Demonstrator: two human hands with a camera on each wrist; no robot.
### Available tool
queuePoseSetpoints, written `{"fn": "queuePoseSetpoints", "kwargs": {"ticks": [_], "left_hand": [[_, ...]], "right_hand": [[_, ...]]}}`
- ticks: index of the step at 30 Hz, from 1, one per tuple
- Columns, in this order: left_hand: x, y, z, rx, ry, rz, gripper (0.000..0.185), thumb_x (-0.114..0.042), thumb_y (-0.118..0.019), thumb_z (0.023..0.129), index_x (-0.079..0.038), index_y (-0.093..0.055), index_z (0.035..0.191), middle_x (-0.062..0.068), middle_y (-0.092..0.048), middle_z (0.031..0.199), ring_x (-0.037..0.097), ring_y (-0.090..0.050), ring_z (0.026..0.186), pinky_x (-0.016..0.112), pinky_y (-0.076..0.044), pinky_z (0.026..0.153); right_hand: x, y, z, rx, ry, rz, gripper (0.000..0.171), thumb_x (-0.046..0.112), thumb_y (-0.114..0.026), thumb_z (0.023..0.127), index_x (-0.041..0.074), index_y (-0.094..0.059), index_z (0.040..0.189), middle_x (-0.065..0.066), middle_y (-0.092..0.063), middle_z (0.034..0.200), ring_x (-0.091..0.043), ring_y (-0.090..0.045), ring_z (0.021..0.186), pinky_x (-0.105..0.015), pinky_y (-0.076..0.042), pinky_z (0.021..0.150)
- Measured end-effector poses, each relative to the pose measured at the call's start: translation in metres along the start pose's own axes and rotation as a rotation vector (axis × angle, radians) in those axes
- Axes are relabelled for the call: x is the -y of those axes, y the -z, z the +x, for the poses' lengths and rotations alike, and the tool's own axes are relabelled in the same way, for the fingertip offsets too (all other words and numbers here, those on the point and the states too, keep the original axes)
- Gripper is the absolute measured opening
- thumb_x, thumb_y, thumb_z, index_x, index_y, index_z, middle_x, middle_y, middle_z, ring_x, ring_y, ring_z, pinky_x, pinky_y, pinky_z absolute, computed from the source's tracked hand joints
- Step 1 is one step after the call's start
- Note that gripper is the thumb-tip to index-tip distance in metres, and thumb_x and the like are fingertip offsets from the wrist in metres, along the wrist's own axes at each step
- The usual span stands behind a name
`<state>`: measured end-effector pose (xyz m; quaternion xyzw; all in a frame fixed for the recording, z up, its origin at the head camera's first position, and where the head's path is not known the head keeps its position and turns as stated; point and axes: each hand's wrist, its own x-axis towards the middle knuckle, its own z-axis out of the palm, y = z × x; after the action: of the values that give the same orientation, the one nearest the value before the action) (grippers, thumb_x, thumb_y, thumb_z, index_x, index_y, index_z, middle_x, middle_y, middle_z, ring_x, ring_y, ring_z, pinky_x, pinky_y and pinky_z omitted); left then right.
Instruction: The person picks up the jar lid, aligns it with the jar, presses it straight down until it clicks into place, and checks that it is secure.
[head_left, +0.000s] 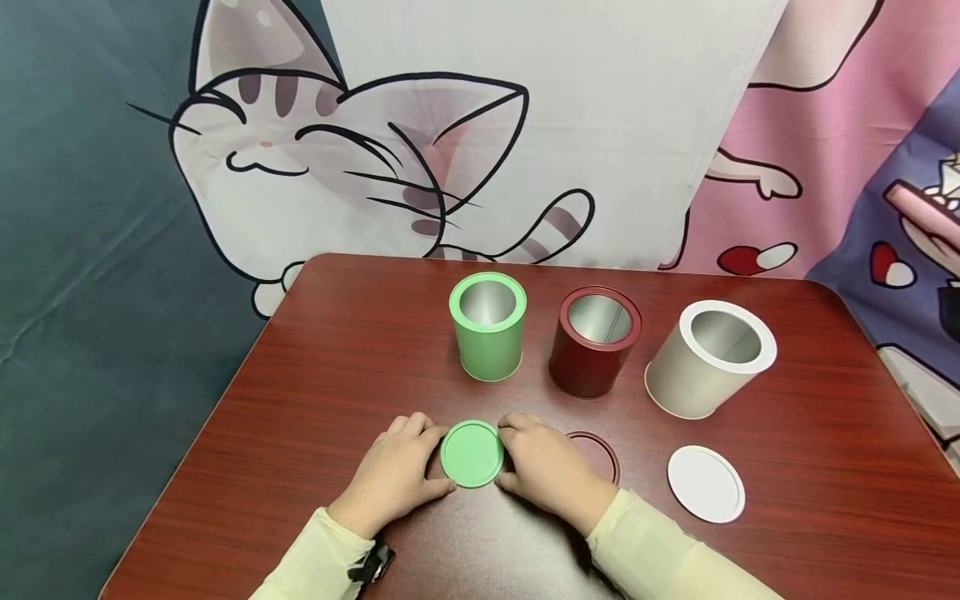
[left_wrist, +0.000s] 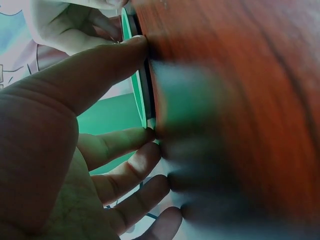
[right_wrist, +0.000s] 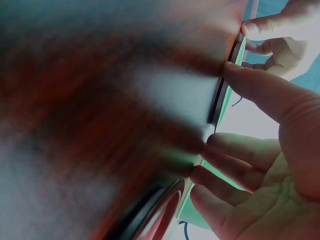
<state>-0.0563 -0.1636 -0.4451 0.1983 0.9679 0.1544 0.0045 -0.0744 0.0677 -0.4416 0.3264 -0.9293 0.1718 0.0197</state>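
Observation:
A flat green lid (head_left: 472, 453) lies on the dark red wooden table (head_left: 337, 350) near its front edge. My left hand (head_left: 431, 458) holds its left rim and my right hand (head_left: 517, 454) its right rim, fingertips at the far side and thumbs at the near side. The left wrist view shows my left thumb (left_wrist: 100, 70) and curled fingers pinching the lid's edge (left_wrist: 141, 95). In the right wrist view my right thumb (right_wrist: 260, 90) and fingers touch the lid's edge (right_wrist: 231, 95) the same way. An open green tin (head_left: 488, 327) stands behind the lid.
A dark red tin (head_left: 594, 342) and a beige tin with a white rim (head_left: 708, 358) stand open to the right of the green one. A dark red lid (head_left: 603, 454) lies partly under my right hand. A white lid (head_left: 706, 483) lies further right.

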Motion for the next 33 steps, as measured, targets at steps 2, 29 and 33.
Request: {"fn": "queuePoseSetpoints", "kwargs": {"ticks": [2, 29, 33], "left_hand": [[-0.0002, 0.0003, -0.0004, -0.003, -0.003, 0.002, 0.06, -0.042, -0.09, 0.066, -0.013, -0.071, 0.114, -0.003, -0.056, 0.102, 0.023, -0.054, 0.098, 0.042, -0.049, 0.077], [0.0037, 0.0001, -0.0031, -0.025, -0.022, -0.017, 0.058, -0.045, -0.09, 0.066, -0.016, -0.073, 0.114, -0.006, -0.059, 0.102, 0.02, -0.055, 0.098, 0.041, -0.051, 0.081], [0.0047, -0.0002, -0.0031, -0.043, -0.01, -0.035, 0.06, -0.045, -0.089, 0.068, -0.016, -0.071, 0.117, -0.006, -0.062, 0.104, 0.019, -0.057, 0.099, 0.042, -0.052, 0.083]], "right_hand": [[0.0, -0.0005, 0.0008, -0.004, 0.005, -0.006, 0.043, 0.032, -0.087, 0.072, 0.002, -0.073, 0.101, -0.005, -0.065, 0.107, -0.024, -0.063, 0.1, -0.038, -0.053, 0.09], [-0.0056, 0.0016, 0.0028, 0.055, -0.039, 0.087, 0.045, 0.034, -0.089, 0.07, 0.008, -0.075, 0.104, -0.003, -0.065, 0.113, -0.024, -0.061, 0.108, -0.04, -0.053, 0.092], [-0.0088, 0.0017, 0.0011, 0.017, -0.04, 0.148, 0.045, 0.031, -0.088, 0.073, 0.007, -0.074, 0.107, -0.002, -0.067, 0.109, -0.021, -0.063, 0.106, -0.04, -0.053, 0.091]]}}
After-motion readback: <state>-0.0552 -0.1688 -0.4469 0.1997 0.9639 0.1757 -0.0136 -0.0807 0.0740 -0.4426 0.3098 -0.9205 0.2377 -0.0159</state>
